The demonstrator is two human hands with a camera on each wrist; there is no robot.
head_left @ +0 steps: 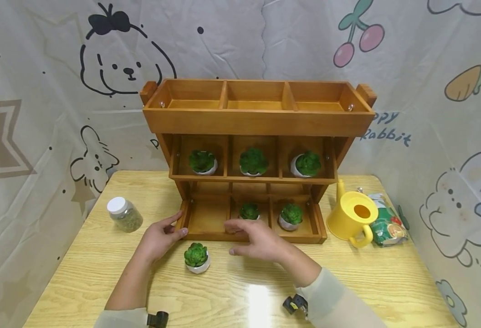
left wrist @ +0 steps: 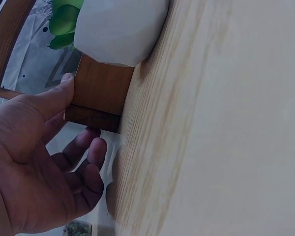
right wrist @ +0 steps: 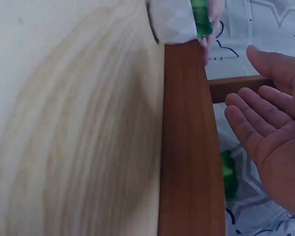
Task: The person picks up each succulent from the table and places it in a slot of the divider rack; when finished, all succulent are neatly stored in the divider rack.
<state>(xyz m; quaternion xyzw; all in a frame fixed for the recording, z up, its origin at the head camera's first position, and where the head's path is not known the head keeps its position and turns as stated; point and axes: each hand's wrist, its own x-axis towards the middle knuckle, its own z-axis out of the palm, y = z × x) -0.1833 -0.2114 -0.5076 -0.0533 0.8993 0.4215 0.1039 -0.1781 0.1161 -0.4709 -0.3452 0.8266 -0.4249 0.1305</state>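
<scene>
A three-tier wooden plant stand (head_left: pixel 258 122) faces me on the table. My left hand (head_left: pixel 159 238) holds the front left corner of its lowest tier, thumb on the front and fingers around the side, as the left wrist view shows. In front of that tier a small potted succulent (head_left: pixel 197 258) in a white faceted pot sits on the table, between my hands. My right hand (head_left: pixel 261 241) hovers before the middle of the lowest tier, holding nothing, fingers extended and thumb apart in the right wrist view. It partly hides a potted succulent (head_left: pixel 249 211) in the middle compartment.
More potted succulents stand in the middle tier (head_left: pixel 253 160) and in the lowest tier's right compartment (head_left: pixel 291 215). To the left is a white-lidded jar (head_left: pixel 125 214). A yellow watering can (head_left: pixel 352 216) and a green packet (head_left: pixel 388 223) are at the right. Patterned cloth (head_left: pixel 240 36) hangs behind.
</scene>
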